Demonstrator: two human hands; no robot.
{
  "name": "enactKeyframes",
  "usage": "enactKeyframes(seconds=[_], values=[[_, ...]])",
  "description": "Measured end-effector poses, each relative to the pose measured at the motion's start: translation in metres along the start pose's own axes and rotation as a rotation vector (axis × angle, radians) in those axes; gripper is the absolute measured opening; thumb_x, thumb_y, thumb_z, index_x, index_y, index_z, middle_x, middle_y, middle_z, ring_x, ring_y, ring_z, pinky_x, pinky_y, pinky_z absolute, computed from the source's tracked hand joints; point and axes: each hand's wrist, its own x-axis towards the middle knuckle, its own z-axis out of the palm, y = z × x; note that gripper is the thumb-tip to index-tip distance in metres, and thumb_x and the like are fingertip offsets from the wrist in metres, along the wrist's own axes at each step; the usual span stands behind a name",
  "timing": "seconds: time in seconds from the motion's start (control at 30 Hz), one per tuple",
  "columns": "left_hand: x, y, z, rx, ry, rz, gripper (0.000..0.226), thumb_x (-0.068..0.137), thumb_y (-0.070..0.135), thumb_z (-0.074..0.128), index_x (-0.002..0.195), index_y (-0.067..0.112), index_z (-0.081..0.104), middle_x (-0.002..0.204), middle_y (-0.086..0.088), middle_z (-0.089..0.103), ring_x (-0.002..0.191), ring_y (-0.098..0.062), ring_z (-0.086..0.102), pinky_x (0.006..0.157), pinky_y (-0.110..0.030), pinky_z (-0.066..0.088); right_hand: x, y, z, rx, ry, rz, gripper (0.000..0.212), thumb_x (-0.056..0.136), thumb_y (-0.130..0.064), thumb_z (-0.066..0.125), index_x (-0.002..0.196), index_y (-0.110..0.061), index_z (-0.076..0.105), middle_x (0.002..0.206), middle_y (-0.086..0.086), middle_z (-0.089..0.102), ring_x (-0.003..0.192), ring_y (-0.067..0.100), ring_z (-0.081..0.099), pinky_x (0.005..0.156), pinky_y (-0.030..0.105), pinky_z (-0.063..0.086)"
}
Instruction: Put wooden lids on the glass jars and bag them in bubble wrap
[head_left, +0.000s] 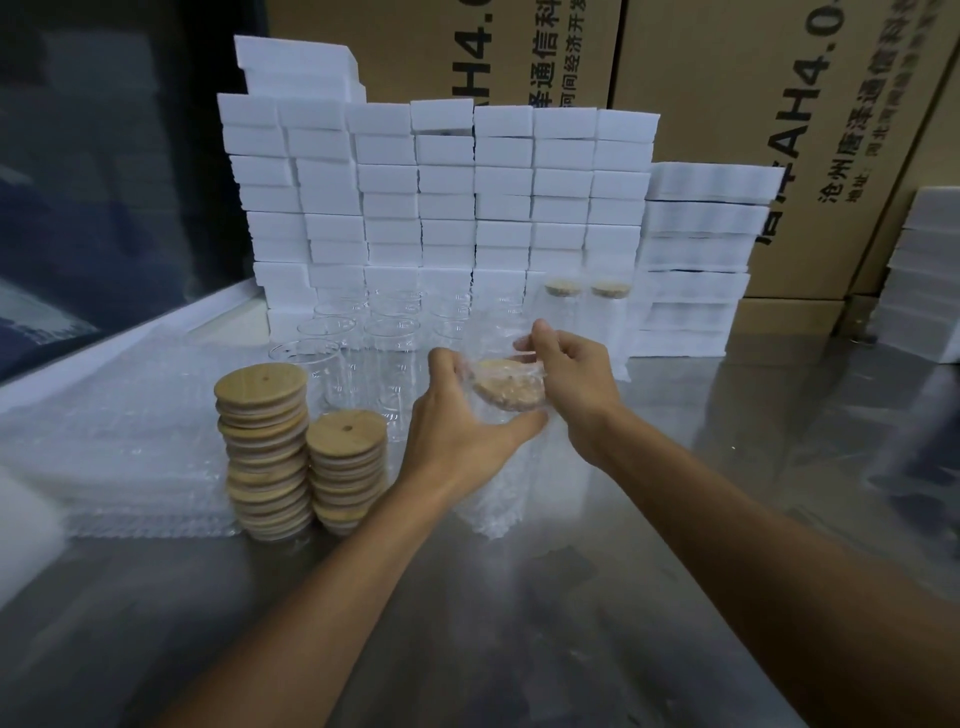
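A glass jar with a wooden lid stands inside a bubble wrap bag at the table's centre. My left hand grips the bag's left side around the jar. My right hand pinches the bag's upper rim on the right. Two stacks of wooden lids stand left of my hands. Several open glass jars stand behind them. Two bagged, lidded jars stand at the back right.
A flat pile of bubble wrap bags lies at the left. White foam blocks are stacked in a wall behind the jars, with more stacks to the right. Cardboard boxes stand behind. The steel table reaches toward me.
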Motion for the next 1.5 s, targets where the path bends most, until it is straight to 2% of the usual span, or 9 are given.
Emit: enactKeyframes(seconds=[0.17,0.27,0.4,0.5,0.77,0.9,1.07,1.2,1.5], values=[[0.010,0.000,0.006,-0.085,0.125,-0.052,0.077,0.051,0.067,0.078,0.105,0.038,0.032,0.096,0.017,0.057,0.081,-0.001,0.058,0.066,-0.024,0.049,-0.014,0.012,-0.008,0.305,-0.088,0.134,0.058,0.103,-0.062,0.029,0.135,-0.023,0.057,0.125,0.005,0.065,0.114,0.021,0.064,0.105,0.041,0.048],[0.017,-0.002,0.005,-0.035,0.156,-0.066,0.055,0.055,0.058,0.078,0.092,0.032,0.046,0.092,0.015,0.060,0.080,-0.006,0.060,0.069,-0.029,0.052,-0.033,0.036,-0.015,0.193,-0.157,0.076,0.039,0.099,-0.052,0.049,0.132,-0.031,0.055,0.127,0.002,0.065,0.114,0.016,0.063,0.105,0.041,0.047],[0.018,-0.002,0.007,-0.030,0.192,-0.052,0.044,0.061,0.050,0.079,0.085,0.029,0.049,0.095,0.009,0.061,0.084,-0.014,0.061,0.078,-0.039,0.053,-0.059,0.075,-0.019,-0.056,-0.319,0.045,0.055,0.073,-0.041,0.067,0.124,-0.049,0.050,0.129,-0.009,0.062,0.112,0.000,0.061,0.094,0.026,0.050],[0.014,0.002,0.010,-0.068,0.202,-0.035,0.044,0.060,0.055,0.075,0.082,0.028,0.049,0.099,0.010,0.059,0.086,-0.014,0.061,0.081,-0.043,0.053,-0.067,0.093,-0.018,-0.215,-0.373,0.016,0.079,0.067,-0.058,0.081,0.135,-0.052,0.042,0.130,-0.024,0.057,0.113,-0.011,0.058,0.089,0.013,0.048],[0.008,0.013,0.032,-0.063,0.046,0.146,0.054,0.065,0.058,0.081,0.101,0.029,0.053,0.109,0.013,0.058,0.096,-0.009,0.059,0.083,-0.038,0.052,-0.060,0.105,-0.029,-0.231,-0.142,0.002,0.071,0.052,-0.050,0.090,0.112,-0.034,0.056,0.110,-0.009,0.071,0.101,0.011,0.070,0.090,0.045,0.058],[0.000,0.000,0.043,-0.140,-0.066,0.118,0.090,0.056,0.077,0.070,0.131,0.043,0.035,0.131,0.018,0.045,0.116,-0.004,0.048,0.092,-0.025,0.044,-0.051,0.107,-0.053,-0.248,-0.065,0.003,0.073,0.053,-0.049,0.089,0.115,-0.036,0.052,0.118,-0.010,0.066,0.107,0.005,0.065,0.093,0.036,0.056],[-0.011,-0.045,0.059,0.036,-0.177,-0.031,0.059,0.077,0.058,0.069,0.124,0.028,0.050,0.112,0.008,0.055,0.107,-0.018,0.058,0.094,-0.039,0.048,-0.030,0.118,-0.085,-0.236,0.131,0.037,0.068,0.065,-0.028,0.095,0.118,-0.025,0.052,0.109,-0.012,0.066,0.095,0.002,0.066,0.082,0.025,0.054],[-0.017,-0.075,0.066,0.389,-0.307,0.098,0.045,0.086,0.048,0.062,0.124,0.026,0.052,0.116,0.006,0.055,0.113,-0.017,0.053,0.100,-0.032,0.037,-0.003,0.128,-0.102,-0.300,0.254,0.044,0.066,0.067,-0.036,0.093,0.117,-0.024,0.051,0.105,-0.012,0.063,0.086,-0.006,0.057,0.061,0.015,0.048],[-0.018,-0.084,0.074,0.626,-0.312,0.362,0.037,0.096,0.060,0.027,0.125,0.039,0.039,0.131,0.023,0.036,0.130,-0.002,0.030,0.107,-0.024,0.014,0.079,0.151,-0.132,-0.485,0.378,0.031,0.081,0.067,-0.045,0.090,0.130,-0.011,0.052,0.123,0.003,0.046,0.114,0.026,0.055,0.102,0.046,0.050]])
